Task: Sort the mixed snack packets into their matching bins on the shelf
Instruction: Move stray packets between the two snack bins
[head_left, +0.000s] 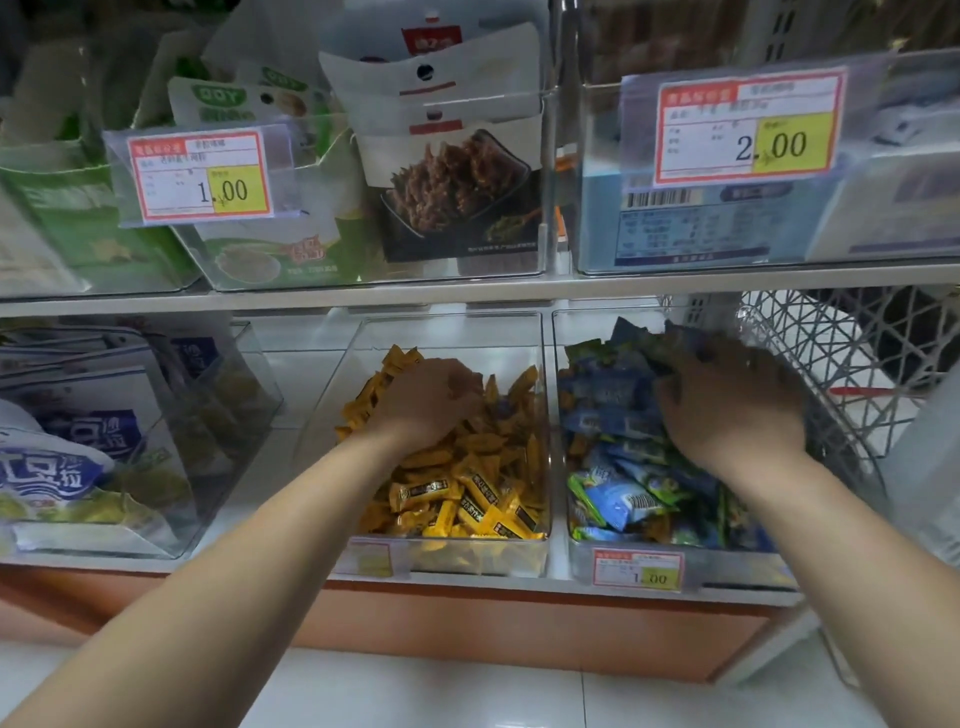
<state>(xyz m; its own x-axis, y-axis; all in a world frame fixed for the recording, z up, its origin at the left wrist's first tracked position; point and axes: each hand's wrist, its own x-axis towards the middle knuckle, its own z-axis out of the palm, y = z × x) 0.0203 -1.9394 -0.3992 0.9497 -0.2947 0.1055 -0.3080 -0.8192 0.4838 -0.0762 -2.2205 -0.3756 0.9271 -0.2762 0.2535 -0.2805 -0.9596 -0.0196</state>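
White shelf (311, 300), clear bins (467, 560), crinkly packets (470, 500)

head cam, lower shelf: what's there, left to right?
blue-and-white bags → yellow snack packets, with the left hand on top of them → blue and green snack packets, with the right hand on top of them → wire basket
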